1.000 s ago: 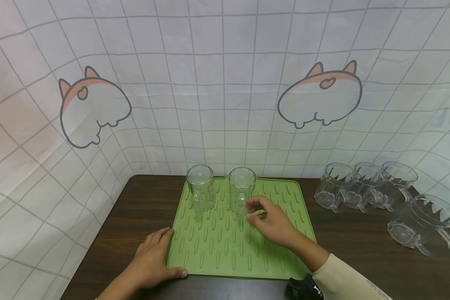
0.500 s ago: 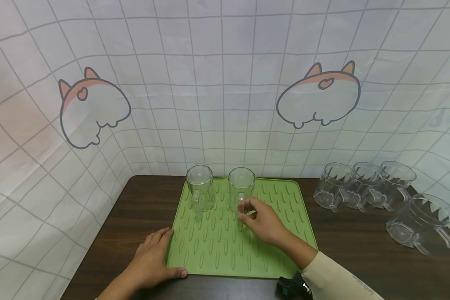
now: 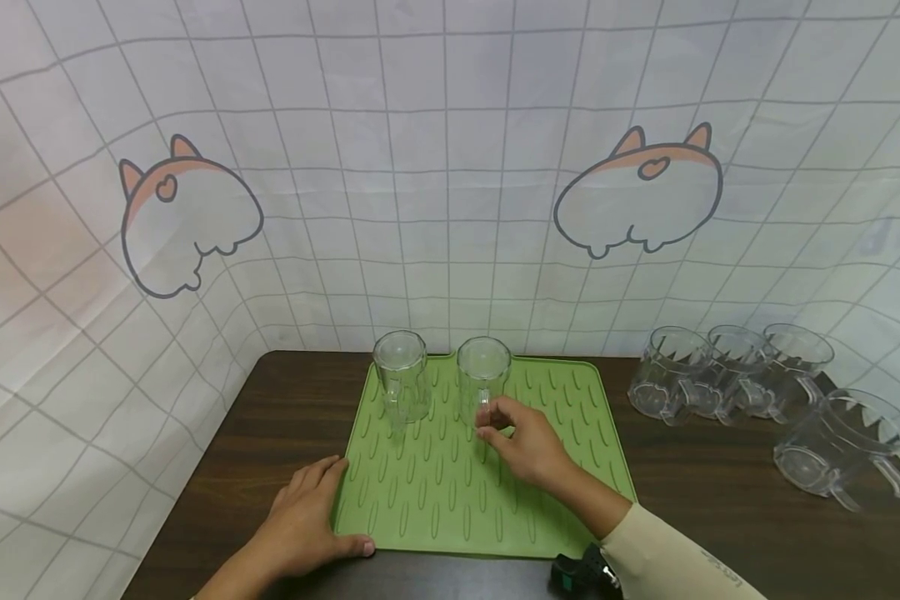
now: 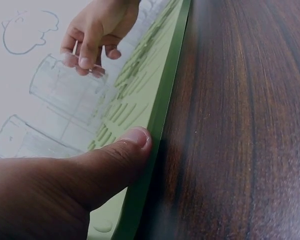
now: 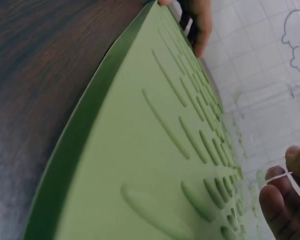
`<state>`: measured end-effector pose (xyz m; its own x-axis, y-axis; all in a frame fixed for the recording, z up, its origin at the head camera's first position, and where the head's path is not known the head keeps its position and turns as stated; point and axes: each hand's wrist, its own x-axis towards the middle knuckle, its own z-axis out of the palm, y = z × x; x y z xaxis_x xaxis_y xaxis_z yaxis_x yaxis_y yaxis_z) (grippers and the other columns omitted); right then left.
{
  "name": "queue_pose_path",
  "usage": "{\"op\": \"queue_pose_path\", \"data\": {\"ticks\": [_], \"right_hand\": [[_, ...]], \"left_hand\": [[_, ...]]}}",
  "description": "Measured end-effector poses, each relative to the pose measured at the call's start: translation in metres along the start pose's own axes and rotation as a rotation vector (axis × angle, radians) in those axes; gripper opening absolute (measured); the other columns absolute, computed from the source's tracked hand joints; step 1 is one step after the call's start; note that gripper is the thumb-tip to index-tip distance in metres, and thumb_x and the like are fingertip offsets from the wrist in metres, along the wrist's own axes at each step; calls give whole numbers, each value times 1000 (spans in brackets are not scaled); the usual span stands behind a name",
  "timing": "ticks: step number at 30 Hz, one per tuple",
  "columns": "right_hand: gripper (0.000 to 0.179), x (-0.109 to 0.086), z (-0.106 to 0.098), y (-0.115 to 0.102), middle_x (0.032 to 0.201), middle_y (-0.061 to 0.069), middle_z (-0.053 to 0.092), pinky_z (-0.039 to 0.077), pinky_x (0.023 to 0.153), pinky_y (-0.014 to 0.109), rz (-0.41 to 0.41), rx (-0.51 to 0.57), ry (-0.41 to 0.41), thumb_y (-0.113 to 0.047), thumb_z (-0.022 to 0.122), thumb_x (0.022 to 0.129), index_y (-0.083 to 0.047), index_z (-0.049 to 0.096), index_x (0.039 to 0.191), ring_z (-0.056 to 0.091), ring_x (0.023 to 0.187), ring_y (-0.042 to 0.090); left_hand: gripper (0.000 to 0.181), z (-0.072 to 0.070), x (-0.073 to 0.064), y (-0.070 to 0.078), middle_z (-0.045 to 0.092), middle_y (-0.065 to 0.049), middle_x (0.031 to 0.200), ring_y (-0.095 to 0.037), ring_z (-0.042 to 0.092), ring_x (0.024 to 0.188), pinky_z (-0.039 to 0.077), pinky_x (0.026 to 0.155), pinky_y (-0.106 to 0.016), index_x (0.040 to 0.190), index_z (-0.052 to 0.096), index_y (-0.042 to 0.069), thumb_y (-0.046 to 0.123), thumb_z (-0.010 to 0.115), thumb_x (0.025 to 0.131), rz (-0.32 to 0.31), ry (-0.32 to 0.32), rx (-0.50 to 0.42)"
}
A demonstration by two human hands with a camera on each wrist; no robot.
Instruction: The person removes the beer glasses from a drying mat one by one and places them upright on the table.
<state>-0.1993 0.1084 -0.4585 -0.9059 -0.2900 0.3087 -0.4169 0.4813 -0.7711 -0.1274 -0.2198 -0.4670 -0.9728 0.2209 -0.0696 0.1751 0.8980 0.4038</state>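
Note:
Two clear glass mugs stand side by side at the back of a green ridged mat (image 3: pixel 435 508), and their bases seem to face up. My right hand (image 3: pixel 528 442) pinches the handle of the right-hand mug (image 3: pixel 483 367) between thumb and fingers; the right wrist view shows the fingertips closed round the handle edge. The left-hand mug (image 3: pixel 403 375) stands apart from both hands, its handle toward me. At the mat's left edge rests my left hand (image 3: pixel 300 521), fingers extended along the side. Its thumb (image 4: pixel 132 142) lies on the mat's front edge.
Three clear mugs, one of them a mug (image 3: pixel 667 371) nearest the mat, stand in a row on the dark wooden table (image 3: pixel 690 475) at the right. Another mug (image 3: pixel 843 442) stands in front of them. A white gridded curtain (image 3: pixel 450 208) hangs behind and at the sides.
My right hand has moved slightly left and taken hold of the right-hand mug's handle. The left hand and the mugs have stayed in place.

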Motion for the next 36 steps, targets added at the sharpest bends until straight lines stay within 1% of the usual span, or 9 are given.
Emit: {"op": "queue_pose_path", "data": {"ticks": [5, 9, 13, 18, 22, 27, 31, 36], "right_hand": [[12, -3, -4, 1, 97, -6, 70, 53, 73, 32, -21, 16, -2, -12, 75, 95, -17, 67, 103, 67, 91, 13], [13, -5, -7, -1, 97, -7, 70, 54, 73, 30, -44, 44, 14, -10, 74, 95, -15, 68, 105, 66, 88, 10], [17, -8, -13, -4, 99, -6, 71, 56, 77, 31, -68, 48, 39, -8, 75, 93, -13, 68, 108, 67, 89, 11], [19, -15, -22, -8, 100, -6, 72, 57, 79, 34, -72, 50, 61, -8, 76, 92, -15, 68, 108, 69, 92, 11], [19, -19, -30, -9, 101, -7, 71, 57, 83, 35, -70, 46, 72, -9, 77, 91, -16, 68, 107, 69, 94, 11], [17, -26, -40, -8, 103, -4, 71, 57, 86, 36, -82, 66, 80, -7, 75, 93, -14, 68, 105, 69, 96, 14], [16, -33, -46, -6, 103, 0, 72, 57, 86, 35, -93, 82, 87, -4, 74, 93, -12, 67, 105, 69, 97, 15], [19, -43, -55, -4, 100, 1, 72, 58, 83, 33, -92, 49, 93, -3, 76, 91, -13, 68, 105, 69, 94, 12]], "left_hand": [[123, 0, 0, 1, 42, -22, 153, -46, 38, 139, 32, 105, -70, 151, 44, -1, 74, 85, 62, 4, 5, 4], [123, 0, -1, 0, 42, -21, 153, -46, 38, 139, 32, 105, -69, 151, 43, -1, 73, 85, 62, 8, 14, 8], [124, -1, -1, 0, 42, -22, 152, -46, 38, 139, 32, 105, -70, 152, 43, -1, 74, 85, 62, 13, 16, 7], [126, -1, -1, 0, 42, -21, 153, -46, 39, 138, 33, 104, -70, 152, 42, -1, 75, 84, 61, 23, 13, 14], [125, -1, -1, 0, 41, -21, 153, -46, 39, 138, 33, 104, -70, 152, 42, -1, 74, 85, 62, 18, 10, 10], [124, 0, 0, 0, 41, -21, 153, -45, 37, 140, 32, 106, -69, 152, 42, -1, 73, 85, 63, 0, 5, 1], [123, 0, 0, 0, 41, -21, 153, -46, 37, 140, 32, 105, -70, 152, 43, -1, 73, 85, 63, 2, 7, 1], [124, 0, 0, 0, 41, -21, 154, -46, 37, 140, 32, 106, -70, 152, 43, -1, 75, 84, 63, 6, 3, 6]]}}
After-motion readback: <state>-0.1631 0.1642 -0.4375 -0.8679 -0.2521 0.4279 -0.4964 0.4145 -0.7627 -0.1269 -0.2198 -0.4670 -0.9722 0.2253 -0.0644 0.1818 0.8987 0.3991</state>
